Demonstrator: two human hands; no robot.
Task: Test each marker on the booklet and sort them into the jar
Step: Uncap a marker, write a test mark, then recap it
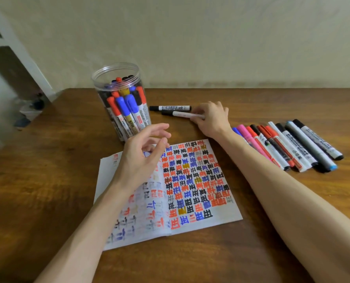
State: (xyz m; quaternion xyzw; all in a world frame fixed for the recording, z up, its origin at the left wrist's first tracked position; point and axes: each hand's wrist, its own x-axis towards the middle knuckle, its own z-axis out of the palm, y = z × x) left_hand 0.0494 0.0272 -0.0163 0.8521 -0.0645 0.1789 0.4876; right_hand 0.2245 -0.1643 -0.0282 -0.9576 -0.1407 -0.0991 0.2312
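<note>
Beyond the booklet (190,186), the right hand (210,117) is pinching a black-capped marker (180,114) lying on the surface (47,180), likely for testing; the left hand (143,154) is hovering, fingers loosely spread, over the page (108,172) beside the jar (97,82).

Plain cream wall (210,37) runs across the back in soft, even light, a dark-grained brown wooden surface (47,180) meets it below, and off left a white frame (21,54) slants past blurred clutter (30,111).
</note>
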